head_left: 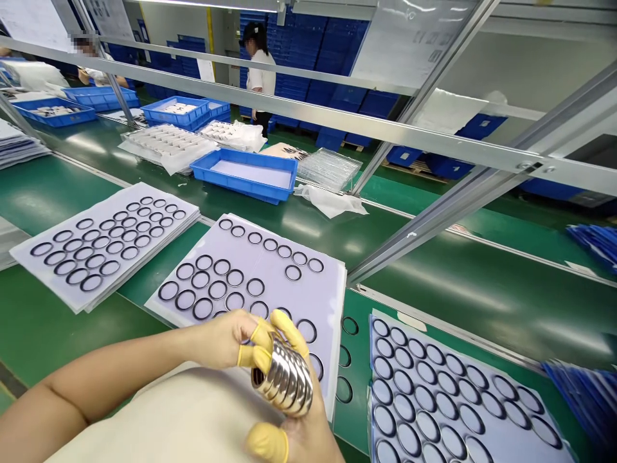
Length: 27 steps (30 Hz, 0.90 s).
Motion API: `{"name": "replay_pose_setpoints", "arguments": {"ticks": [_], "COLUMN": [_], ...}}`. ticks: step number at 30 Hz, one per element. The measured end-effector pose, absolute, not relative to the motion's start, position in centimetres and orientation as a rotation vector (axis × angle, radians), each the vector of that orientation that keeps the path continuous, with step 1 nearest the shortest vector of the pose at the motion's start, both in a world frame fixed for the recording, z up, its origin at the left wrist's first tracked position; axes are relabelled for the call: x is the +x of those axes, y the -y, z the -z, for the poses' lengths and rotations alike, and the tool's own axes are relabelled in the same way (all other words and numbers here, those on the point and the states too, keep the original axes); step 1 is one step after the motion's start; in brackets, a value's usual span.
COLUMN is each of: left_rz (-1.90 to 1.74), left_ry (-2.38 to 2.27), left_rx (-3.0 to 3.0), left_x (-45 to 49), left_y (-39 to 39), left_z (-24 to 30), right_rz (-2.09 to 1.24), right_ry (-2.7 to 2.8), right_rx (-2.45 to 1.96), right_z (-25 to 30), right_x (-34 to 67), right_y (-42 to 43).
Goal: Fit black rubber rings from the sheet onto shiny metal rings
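Observation:
A stack of shiny metal rings [285, 381] lies sideways in my right hand [311, 418]. That hand's fingers curl behind the rings, and its thumb, in a yellow finger cot, stands apart below them. My left hand [229, 341] reaches in from the left. Its yellow-capped fingers are bent together against the upper left end of the stack and partly hide it. Just beyond both hands lies a white sheet stack [270, 283] carrying rows of dark-rimmed rings. My hands cover some of these rings.
Ring-covered sheets lie at left [55, 251] and right [499, 431]. Several loose rings [344, 390] rest on the green table [354, 421]. Behind stand a blue tray [245, 186] and clear plastic trays [328, 168]. A metal frame bar [308, 114] crosses ahead; two people are beyond it.

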State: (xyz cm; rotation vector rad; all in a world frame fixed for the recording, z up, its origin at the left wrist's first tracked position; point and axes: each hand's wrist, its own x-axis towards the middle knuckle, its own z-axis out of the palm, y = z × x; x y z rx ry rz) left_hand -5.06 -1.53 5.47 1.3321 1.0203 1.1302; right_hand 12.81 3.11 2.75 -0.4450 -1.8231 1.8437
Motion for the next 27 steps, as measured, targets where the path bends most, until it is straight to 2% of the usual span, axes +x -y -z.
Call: {"name": "replay_pose_setpoints", "arguments": {"ticks": [3,7,18,22,24,27], "left_rz": [-1.230,-1.149,-1.113,-0.765,-0.538,-0.434], "left_ry": [-1.112,-1.199,-1.187,-1.249,-1.199,-0.966], "left_rx": [1.550,1.789,1.939,2.073,2.039,1.848], "left_x": [-5.6,-6.1,-5.8,-7.4,-8.5,-9.7], "left_y": [1.7,1.9,1.2,1.1,1.0,1.0], "left_z": [-6.6,-7.4,-7.6,-8.9,-9.5,-9.9], "right_rz": [-1.867,-1.940,-2.368,-2.388,-2.300,-2.110], "right_ry": [1.812,1.851,1.688,1.577,1.696,1.897], "right_rx": [-0.352,-0.292,-0.055,-0.096,-0.149,-0.327], "right_z": [-2.2,-1.9,-2.9,-2.6,-2.7,-3.0], "right_x": [12.5,12.4,12.3,12.3,12.3,12.2], "right_y": [-3.3,-4.1,-4.5,-4.6,-4.9,-5.2]}}
